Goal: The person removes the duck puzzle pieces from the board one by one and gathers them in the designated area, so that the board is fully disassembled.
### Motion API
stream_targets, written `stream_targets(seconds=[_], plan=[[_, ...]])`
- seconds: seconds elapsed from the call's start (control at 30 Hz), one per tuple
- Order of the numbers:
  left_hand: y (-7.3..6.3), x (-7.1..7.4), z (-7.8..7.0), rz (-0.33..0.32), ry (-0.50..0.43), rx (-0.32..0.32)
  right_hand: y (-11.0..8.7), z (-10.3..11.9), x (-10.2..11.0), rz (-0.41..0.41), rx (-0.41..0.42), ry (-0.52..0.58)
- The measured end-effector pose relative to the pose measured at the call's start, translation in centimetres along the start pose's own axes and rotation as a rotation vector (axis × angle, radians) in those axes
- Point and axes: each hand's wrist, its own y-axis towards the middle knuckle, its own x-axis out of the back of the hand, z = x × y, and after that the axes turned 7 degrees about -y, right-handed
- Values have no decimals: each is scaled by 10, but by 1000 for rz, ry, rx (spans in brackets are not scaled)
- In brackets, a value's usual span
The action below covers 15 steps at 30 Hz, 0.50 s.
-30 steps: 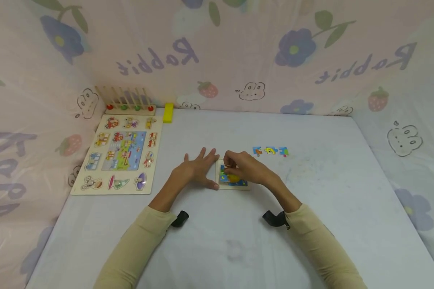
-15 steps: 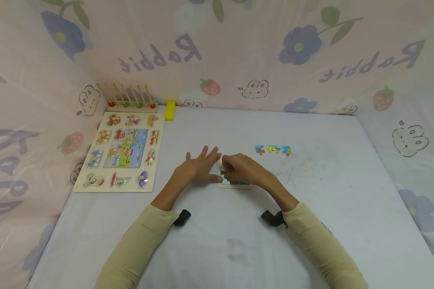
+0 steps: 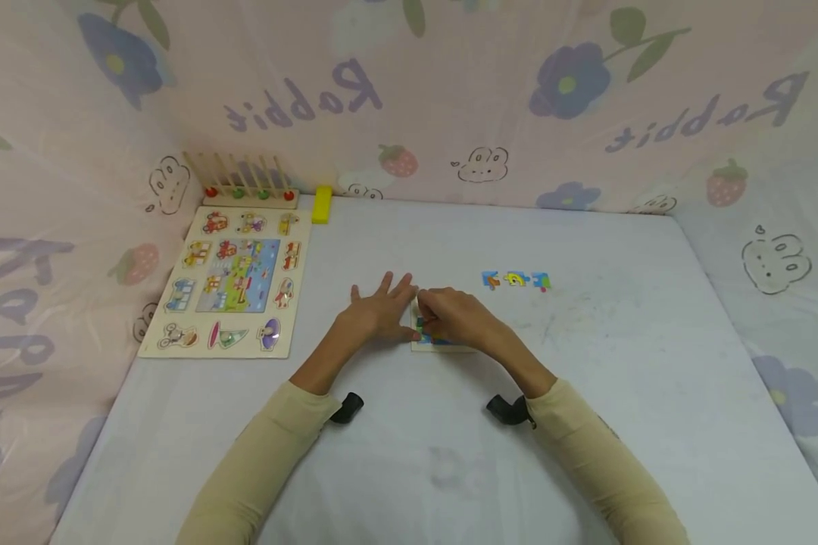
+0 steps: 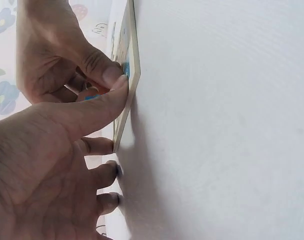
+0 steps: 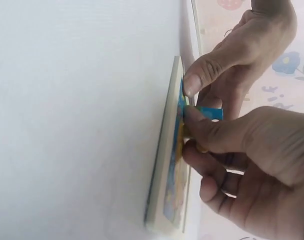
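Observation:
A small wooden jigsaw board (image 3: 428, 349) lies on the table between the two hands, its colourful picture mostly covered by the right hand. My left hand (image 3: 376, 313) is spread flat along the board's left side, and its thumb (image 4: 104, 107) presses on the near left edge. Bent over the board, my right hand (image 3: 458, 316) pinches a blue jigsaw piece (image 5: 212, 113) between thumb and fingers. In the right wrist view that piece stands up from the board at its far end, close to the left thumb. Beyond the right hand, several loose jigsaw pieces (image 3: 516, 279) lie in a row.
At the left lies a large wooden peg puzzle (image 3: 282, 303) with vehicle and toy shapes. Behind it stands a wooden rack (image 3: 251, 200) with upright rods and red and green beads. A yellow block (image 3: 322, 205) is beside them. Printed curtains surround the white table (image 3: 409, 469).
The right hand has come lower and slightly left over the jigsaw board, covering more of its picture. The left hand keeps its place at the board's side, and the head view has shifted slightly.

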Motion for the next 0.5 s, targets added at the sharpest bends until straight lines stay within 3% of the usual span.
stream_targets(seconds=[0.1,0.3,0.5], plan=[[1,1,-1,3,-1,22,3,-3,-1,2,-6,57],[4,-1,-4,12,-3,47,5,-17,-2,-37,-105,163],[3,-3,-4,7,9,45,-3,-28,11,-110,-137,214]])
